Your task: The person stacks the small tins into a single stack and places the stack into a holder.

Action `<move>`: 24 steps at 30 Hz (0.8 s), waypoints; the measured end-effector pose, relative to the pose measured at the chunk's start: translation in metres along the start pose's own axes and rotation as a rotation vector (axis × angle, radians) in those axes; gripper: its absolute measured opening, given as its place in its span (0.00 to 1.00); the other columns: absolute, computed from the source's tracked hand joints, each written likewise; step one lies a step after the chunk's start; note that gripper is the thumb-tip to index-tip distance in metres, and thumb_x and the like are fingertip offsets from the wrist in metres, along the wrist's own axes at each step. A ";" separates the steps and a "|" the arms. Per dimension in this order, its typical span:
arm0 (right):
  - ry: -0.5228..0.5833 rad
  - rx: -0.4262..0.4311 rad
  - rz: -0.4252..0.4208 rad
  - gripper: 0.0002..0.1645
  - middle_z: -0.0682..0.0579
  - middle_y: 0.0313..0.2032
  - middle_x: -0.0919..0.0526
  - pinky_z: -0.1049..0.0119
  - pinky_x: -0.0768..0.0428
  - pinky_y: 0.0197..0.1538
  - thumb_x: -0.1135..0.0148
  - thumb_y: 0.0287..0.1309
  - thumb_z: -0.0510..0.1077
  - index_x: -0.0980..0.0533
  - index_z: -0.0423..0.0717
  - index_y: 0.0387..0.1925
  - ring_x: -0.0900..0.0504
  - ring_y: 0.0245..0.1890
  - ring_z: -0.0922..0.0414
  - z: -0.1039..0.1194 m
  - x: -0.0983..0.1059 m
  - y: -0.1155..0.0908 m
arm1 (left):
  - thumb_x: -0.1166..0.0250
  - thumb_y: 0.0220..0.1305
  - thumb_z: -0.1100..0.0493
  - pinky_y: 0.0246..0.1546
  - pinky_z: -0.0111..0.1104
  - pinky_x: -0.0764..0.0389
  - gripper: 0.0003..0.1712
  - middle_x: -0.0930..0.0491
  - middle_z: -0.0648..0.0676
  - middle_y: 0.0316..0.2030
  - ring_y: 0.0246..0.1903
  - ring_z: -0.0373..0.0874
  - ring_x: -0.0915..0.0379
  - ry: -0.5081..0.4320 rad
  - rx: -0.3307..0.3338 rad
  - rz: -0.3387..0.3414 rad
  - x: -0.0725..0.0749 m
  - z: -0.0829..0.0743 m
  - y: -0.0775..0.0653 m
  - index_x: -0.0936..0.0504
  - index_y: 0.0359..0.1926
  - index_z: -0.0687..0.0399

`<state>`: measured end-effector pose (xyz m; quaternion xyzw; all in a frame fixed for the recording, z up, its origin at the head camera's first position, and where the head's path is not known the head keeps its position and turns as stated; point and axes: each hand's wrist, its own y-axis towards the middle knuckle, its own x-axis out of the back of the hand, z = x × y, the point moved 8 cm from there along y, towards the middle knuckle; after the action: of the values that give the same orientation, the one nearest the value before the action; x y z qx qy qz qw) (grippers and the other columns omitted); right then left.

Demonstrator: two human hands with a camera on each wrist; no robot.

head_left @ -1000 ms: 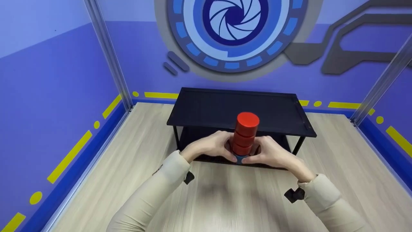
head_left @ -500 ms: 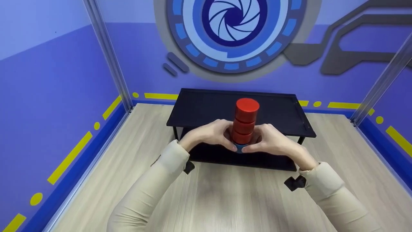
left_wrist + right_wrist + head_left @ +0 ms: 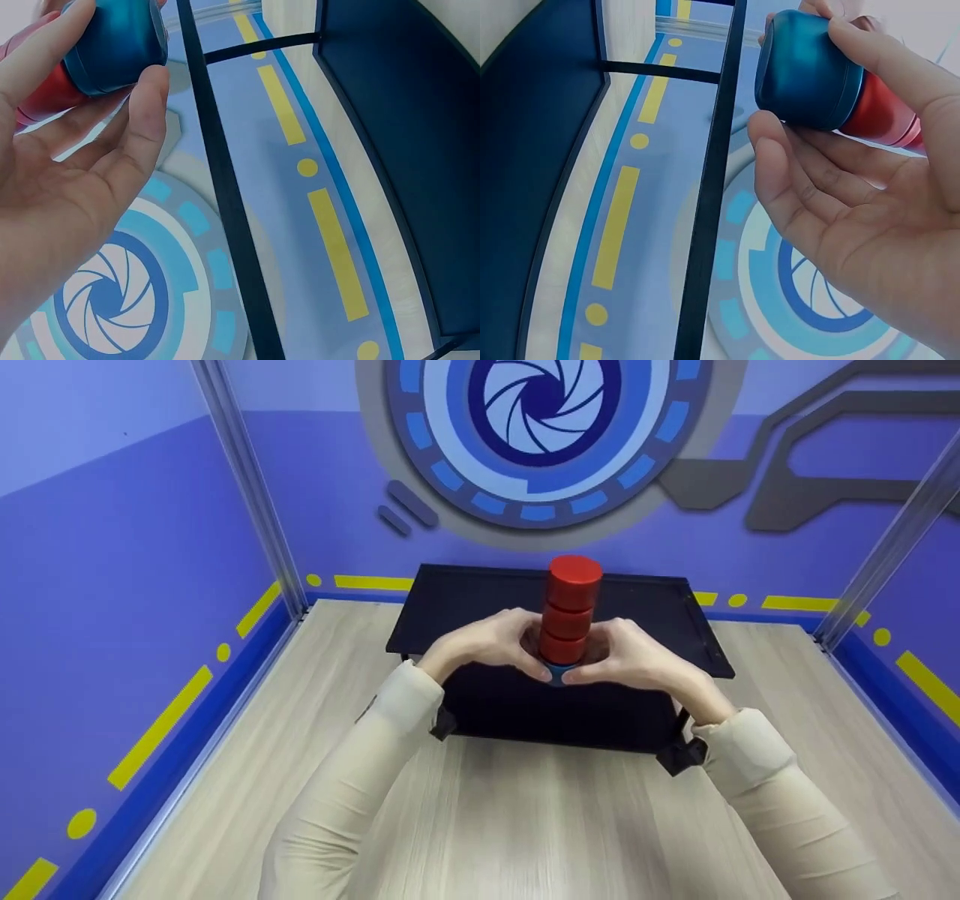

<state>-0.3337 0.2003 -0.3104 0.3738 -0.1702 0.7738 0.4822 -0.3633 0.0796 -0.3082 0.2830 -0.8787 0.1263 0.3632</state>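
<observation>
In the head view an upright stack of red cylinders (image 3: 570, 600) rises from a blue cylinder (image 3: 556, 671). My left hand (image 3: 499, 641) holds the lower part of the stack from the left, thumb on the blue piece. From the right my right hand (image 3: 637, 656) grips it in the same way. Both wrist views show the smooth blue cylinder (image 3: 116, 49) at the bottom, with red beyond it. The stack is held in the air above the black two-tier shelf (image 3: 480, 596) or just in front of its top; which of these I cannot tell.
The shelf's lower tier (image 3: 555, 716) lies below my hands, and its front bar (image 3: 225, 180) crosses near them in the wrist views. A wood-grain tabletop (image 3: 517, 825) spreads in front. Purple-blue walls (image 3: 135, 607) enclose the left, back and right.
Both hands have raised the stack, so it stands higher in the head view. More of the lower tier shows beneath it. The grip looks the same.
</observation>
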 end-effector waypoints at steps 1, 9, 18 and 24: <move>0.006 0.000 -0.003 0.27 0.47 0.41 0.13 0.70 0.19 0.42 0.25 0.47 0.50 0.21 0.45 0.50 0.14 0.39 0.57 0.000 0.002 0.002 | 0.25 0.50 0.60 0.45 0.32 0.20 0.28 0.16 0.54 0.45 0.39 0.43 0.20 -0.002 -0.002 -0.004 0.002 0.000 0.001 0.23 0.54 0.53; 0.026 -0.005 -0.041 0.26 0.47 0.41 0.12 0.69 0.19 0.42 0.27 0.49 0.48 0.21 0.46 0.50 0.14 0.39 0.55 -0.007 0.012 0.014 | 0.26 0.51 0.62 0.48 0.34 0.20 0.31 0.18 0.56 0.49 0.44 0.47 0.19 -0.080 -0.012 -0.026 0.015 0.004 0.012 0.24 0.57 0.53; 0.076 -0.032 -0.078 0.27 0.46 0.42 0.13 0.67 0.18 0.42 0.27 0.49 0.50 0.21 0.47 0.51 0.14 0.39 0.55 -0.018 0.016 0.025 | 0.27 0.51 0.64 0.46 0.34 0.19 0.32 0.18 0.56 0.49 0.44 0.46 0.20 -0.113 0.015 -0.054 0.022 0.015 0.026 0.24 0.59 0.52; 0.105 -0.053 -0.094 0.27 0.44 0.44 0.13 0.68 0.19 0.42 0.28 0.51 0.48 0.22 0.44 0.53 0.14 0.39 0.55 -0.027 0.017 0.034 | 0.28 0.52 0.64 0.50 0.36 0.20 0.32 0.18 0.57 0.51 0.48 0.47 0.20 -0.129 0.043 -0.089 0.027 0.023 0.030 0.24 0.60 0.53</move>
<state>-0.3783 0.2113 -0.3126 0.3275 -0.1475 0.7639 0.5361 -0.4095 0.0834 -0.3059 0.3371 -0.8839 0.1103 0.3048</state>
